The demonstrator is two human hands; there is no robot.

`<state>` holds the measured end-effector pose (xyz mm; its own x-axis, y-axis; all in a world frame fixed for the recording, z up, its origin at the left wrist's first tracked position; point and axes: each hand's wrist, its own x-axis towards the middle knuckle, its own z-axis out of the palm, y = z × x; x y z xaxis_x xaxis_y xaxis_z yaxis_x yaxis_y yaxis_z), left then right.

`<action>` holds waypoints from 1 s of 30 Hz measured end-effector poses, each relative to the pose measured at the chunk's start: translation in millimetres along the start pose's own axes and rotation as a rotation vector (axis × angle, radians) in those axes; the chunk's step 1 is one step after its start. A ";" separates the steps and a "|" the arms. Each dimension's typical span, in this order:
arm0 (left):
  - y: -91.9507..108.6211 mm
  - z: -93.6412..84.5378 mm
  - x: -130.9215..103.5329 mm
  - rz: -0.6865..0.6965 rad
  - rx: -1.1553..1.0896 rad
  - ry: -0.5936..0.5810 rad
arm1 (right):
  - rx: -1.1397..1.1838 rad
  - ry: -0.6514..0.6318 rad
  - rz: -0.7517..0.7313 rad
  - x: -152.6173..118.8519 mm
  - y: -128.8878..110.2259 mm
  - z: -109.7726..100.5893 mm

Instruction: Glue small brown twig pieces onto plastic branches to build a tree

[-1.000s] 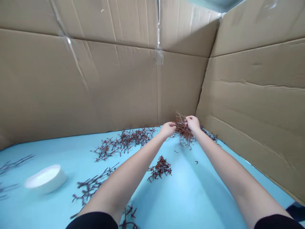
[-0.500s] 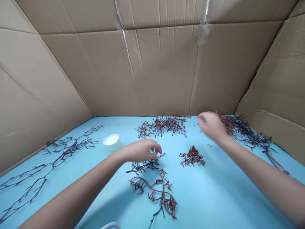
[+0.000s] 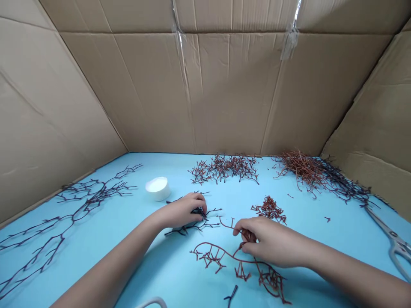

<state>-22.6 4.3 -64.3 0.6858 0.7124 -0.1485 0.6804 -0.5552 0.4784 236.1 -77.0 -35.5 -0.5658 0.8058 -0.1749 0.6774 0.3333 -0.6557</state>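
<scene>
Dark twigs (image 3: 184,231) lie at the centre of the blue surface, and my left hand (image 3: 189,209) has its fingers curled round some of them. Just to the right, my right hand (image 3: 260,239) pinches a reddish-brown branching stem (image 3: 234,256). That stem curves below the hand, with small forked bits along it. Behind my right hand sits a small heap of short reddish pieces (image 3: 269,208). A dark forked piece (image 3: 231,296) is near the front edge of the view.
Long dark branches (image 3: 72,218) spread at the left, near a white tape roll (image 3: 158,189). Reddish sprigs (image 3: 226,167) lie at the back. Brown stems (image 3: 300,167) and dark twigs (image 3: 346,184) are back right, with scissors (image 3: 393,239) beside them. Cardboard walls (image 3: 224,94) surround the surface.
My right hand has come from the back right to the centre and taken hold of the reddish stem, which has shifted right. My left hand has closed lower on the dark twigs.
</scene>
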 end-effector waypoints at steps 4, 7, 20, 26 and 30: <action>2.2 -6.3 -5.9 0.013 -0.021 -0.026 | 0.198 0.105 0.093 -3.0 5.2 -7.9; 19.6 -10.8 -9.8 0.007 -0.093 0.073 | 0.350 0.267 0.126 6.1 15.3 -2.5; 86.8 17.0 30.2 -0.227 -1.332 0.400 | 0.588 0.784 -0.030 23.9 10.2 18.8; 69.1 0.9 25.7 -0.230 -1.392 0.838 | -0.229 0.328 -0.835 1.1 8.2 37.6; 67.4 3.7 26.2 -0.265 -1.433 0.777 | -0.530 -0.014 -0.861 13.1 8.8 66.3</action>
<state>42.2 -16.0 -39.1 0.0114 0.9926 -0.1206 -0.3292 0.1176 0.9369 203.5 -96.0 -92.3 -0.9638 0.1840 0.1932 0.1558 0.9759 -0.1525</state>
